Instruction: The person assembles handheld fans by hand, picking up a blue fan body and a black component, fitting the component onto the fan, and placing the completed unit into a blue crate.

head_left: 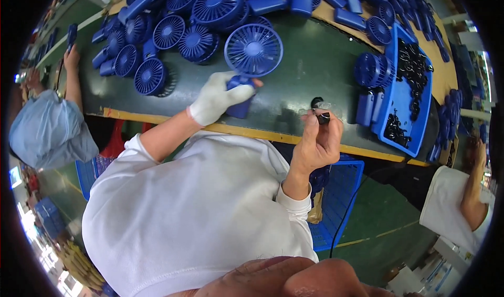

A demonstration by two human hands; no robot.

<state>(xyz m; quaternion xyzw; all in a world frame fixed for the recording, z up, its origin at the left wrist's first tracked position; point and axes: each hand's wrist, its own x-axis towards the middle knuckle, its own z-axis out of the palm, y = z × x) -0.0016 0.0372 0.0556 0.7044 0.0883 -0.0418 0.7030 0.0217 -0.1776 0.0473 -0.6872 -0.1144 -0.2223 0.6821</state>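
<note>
My left hand (216,97), in a white glove, is closed around the handle of a blue handheld fan (254,50). The fan's round grille points away from me, above the green table top. Bare-fingered, my right hand (321,139) pinches a small black part (322,117) with a curved, shiny look; its exact kind is too small to tell. Another black piece (316,102) shows just beyond the fingertips, beside a clear, film-like bit. The two hands are apart, with the fan to the left of the black part.
Many blue fans (217,6) lie heaped along the far side. At the right, a blue tray (386,124) holds many small black parts, with a couple of fans (367,71) standing beside it. Blue crates (336,208) sit below the table edge. Other people work at left and right.
</note>
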